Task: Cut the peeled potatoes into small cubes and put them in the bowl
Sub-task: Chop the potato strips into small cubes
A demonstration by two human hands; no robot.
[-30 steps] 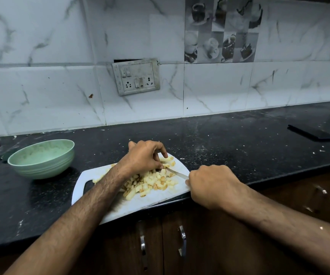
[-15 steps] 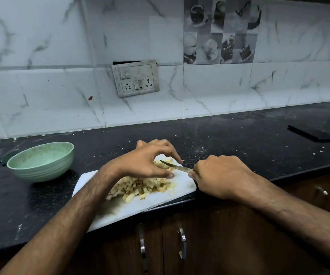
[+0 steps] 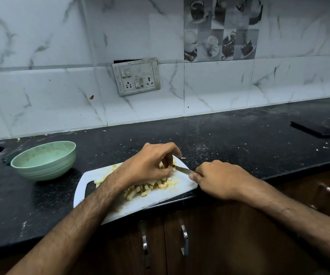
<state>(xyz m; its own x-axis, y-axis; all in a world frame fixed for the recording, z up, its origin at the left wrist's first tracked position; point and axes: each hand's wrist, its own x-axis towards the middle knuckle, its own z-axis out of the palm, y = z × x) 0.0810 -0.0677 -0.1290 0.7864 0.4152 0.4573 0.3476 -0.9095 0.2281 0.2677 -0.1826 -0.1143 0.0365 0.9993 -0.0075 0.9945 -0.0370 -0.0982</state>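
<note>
Right beside the counter edge (image 3: 180, 198), cutting board (image 3: 182, 186) overhanging.

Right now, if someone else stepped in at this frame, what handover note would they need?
Left hand: fingers curled down onto the potato pieces, steadying them at the blade.
Right hand: grips the knife, blade pointing into the pile.
White cutting board: overhangs the counter's front edge, carrying all the cut potato.
Green bowl: left of the board; no potato visible inside.
Done: most potato chopped small.
Left: finish the longer sticks, then move everything into the bowl.
</note>
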